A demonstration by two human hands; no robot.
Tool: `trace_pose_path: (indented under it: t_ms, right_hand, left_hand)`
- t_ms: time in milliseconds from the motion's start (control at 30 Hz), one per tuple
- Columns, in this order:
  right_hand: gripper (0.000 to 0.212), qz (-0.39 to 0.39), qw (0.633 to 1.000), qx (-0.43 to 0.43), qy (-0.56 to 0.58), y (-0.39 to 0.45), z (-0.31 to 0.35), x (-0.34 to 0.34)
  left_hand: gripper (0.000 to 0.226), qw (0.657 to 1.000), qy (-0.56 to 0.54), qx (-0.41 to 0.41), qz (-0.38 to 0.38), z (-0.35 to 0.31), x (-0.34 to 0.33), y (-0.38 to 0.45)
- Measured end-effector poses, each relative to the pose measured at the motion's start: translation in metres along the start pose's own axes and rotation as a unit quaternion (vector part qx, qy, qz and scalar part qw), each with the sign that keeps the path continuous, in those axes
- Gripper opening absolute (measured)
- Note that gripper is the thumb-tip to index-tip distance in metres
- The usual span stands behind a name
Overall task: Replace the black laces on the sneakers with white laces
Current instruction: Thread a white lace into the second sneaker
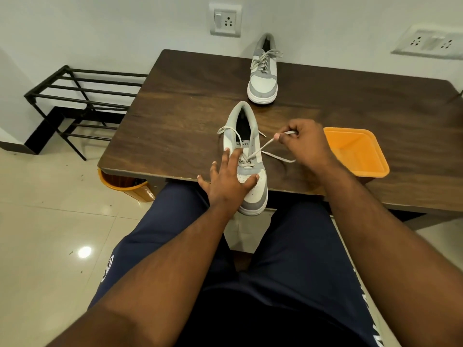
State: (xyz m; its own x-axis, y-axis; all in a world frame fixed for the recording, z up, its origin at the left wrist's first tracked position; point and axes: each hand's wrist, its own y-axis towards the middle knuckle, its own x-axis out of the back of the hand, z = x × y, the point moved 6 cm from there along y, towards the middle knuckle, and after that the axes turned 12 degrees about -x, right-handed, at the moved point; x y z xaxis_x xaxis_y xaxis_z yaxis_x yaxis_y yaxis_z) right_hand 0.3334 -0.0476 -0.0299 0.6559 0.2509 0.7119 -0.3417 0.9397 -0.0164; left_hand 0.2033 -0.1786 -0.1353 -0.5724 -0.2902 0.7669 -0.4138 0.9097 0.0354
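A grey and white sneaker lies on the dark wooden table near its front edge, toe toward me and hanging over the edge. My left hand presses flat on its toe and lower eyelets, fingers spread. My right hand pinches one end of a white lace and holds it up and to the right of the shoe. The lace runs through the lower eyelets, with loose ends at both sides. A second sneaker, fully laced with a light lace, stands at the table's far side.
An empty orange tray sits on the table right of my right hand. An orange bin stands under the table's left corner. A black metal rack stands on the floor to the left. Wall sockets are behind the table.
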Motion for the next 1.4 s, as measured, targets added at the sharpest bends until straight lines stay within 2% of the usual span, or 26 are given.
trace_pose_path:
  t_ms: [100,200,300,367,433,467,500,567,633,667,733,900,933,967,1067,1133,1267,1333,1400]
  right_hand:
    - [0.015,0.019,0.997,-0.033,0.066,-0.009,-0.008,-0.001]
    - [0.008,0.093,0.993,-0.011,0.072,-0.022,0.0,-0.007]
    - [0.005,0.14,0.984,0.009,0.114,-0.032,0.014,-0.013]
    - [0.004,0.146,0.977,0.009,0.156,-0.033,0.015,-0.009]
    - [0.006,0.125,0.97,-0.015,0.208,-0.03,0.005,0.002]
    - [0.007,0.111,0.966,-0.025,0.232,-0.029,0.0,0.007]
    - [0.008,0.099,0.964,-0.028,0.246,-0.029,-0.003,0.009]
    - [0.007,0.107,0.963,-0.02,0.247,-0.037,0.004,0.001]
    - [0.008,0.135,0.962,-0.001,0.238,-0.047,0.015,-0.015]
    - [0.011,0.139,0.961,0.003,0.24,-0.049,0.017,-0.02]
    - [0.011,0.122,0.959,-0.02,0.256,-0.046,0.011,-0.019]
    - [0.008,0.093,0.954,-0.07,0.277,-0.038,-0.017,-0.004]
    - [0.008,0.098,0.954,-0.071,0.274,-0.04,-0.017,-0.007]
    - [0.01,0.108,0.955,-0.069,0.268,-0.042,-0.013,-0.013]
    - [0.014,0.147,0.953,-0.044,0.262,-0.048,0.006,-0.035]
    - [0.015,0.154,0.947,-0.048,0.278,-0.048,0.013,-0.042]
    - [0.009,0.119,0.95,-0.078,0.278,-0.037,-0.006,-0.026]
    - [0.009,0.125,0.952,-0.086,0.265,-0.034,-0.017,-0.025]
    - [0.013,0.156,0.948,-0.084,0.263,-0.037,-0.015,-0.033]
  left_hand:
    - [0.076,1.0,-0.018,-0.016,-0.015,-0.002,0.003,0.0]
    - [0.068,0.989,-0.072,-0.093,-0.089,-0.019,0.015,-0.002]
    - [0.037,0.958,-0.235,-0.145,-0.083,-0.034,0.022,0.0]
    - [0.017,0.92,-0.36,-0.118,-0.096,-0.031,0.034,-0.001]
    - [0.013,0.891,-0.428,-0.061,-0.139,-0.017,0.048,-0.005]
    - [0.013,0.887,-0.434,-0.042,-0.151,-0.012,0.054,-0.006]
    - [0.014,0.886,-0.441,-0.037,-0.14,-0.012,0.055,-0.007]
    - [0.02,0.884,-0.459,-0.047,-0.07,-0.025,0.051,-0.006]
    - [0.022,0.886,-0.46,-0.063,-0.018,-0.042,0.046,-0.004]
    - [0.019,0.893,-0.444,-0.074,-0.022,-0.045,0.047,-0.003]
    - [0.016,0.905,-0.416,-0.058,-0.06,-0.035,0.054,-0.003]
    - [0.021,0.886,-0.411,0.077,-0.198,0.028,0.072,-0.012]
    - [0.018,0.885,-0.414,0.075,-0.198,0.03,0.072,-0.012]
    - [0.017,0.888,-0.426,0.053,-0.166,0.025,0.07,-0.012]
    - [0.026,0.905,-0.425,-0.038,0.003,-0.011,0.045,-0.009]
    - [0.016,0.918,-0.392,-0.057,-0.012,-0.017,0.042,-0.008]
    - [0.011,0.909,-0.398,0.007,-0.122,0.019,0.056,-0.009]
    - [0.014,0.92,-0.373,0.022,-0.118,0.03,0.054,-0.011]
    - [0.025,0.941,-0.324,-0.001,-0.099,0.02,0.052,-0.01]
